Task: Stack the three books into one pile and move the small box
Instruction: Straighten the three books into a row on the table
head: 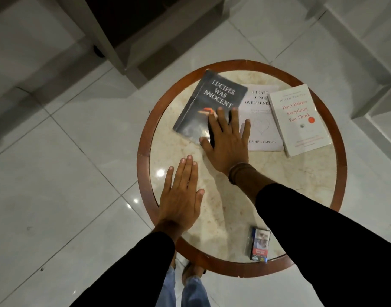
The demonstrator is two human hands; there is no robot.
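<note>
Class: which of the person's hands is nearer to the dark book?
Right. The right hand lies flat with its fingers over the dark book's near corner; the left hand rests on the table, nearer the person, clear of the book.

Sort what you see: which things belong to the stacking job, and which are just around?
Job: dark book, pale book, white book, small box.

Just around: table, bracelet, furniture, floor.

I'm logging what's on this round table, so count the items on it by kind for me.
Dark-covered books: 1, dark book
White-covered books: 2, middle book and right book
Small boxes: 1, small box
Total: 4
</note>
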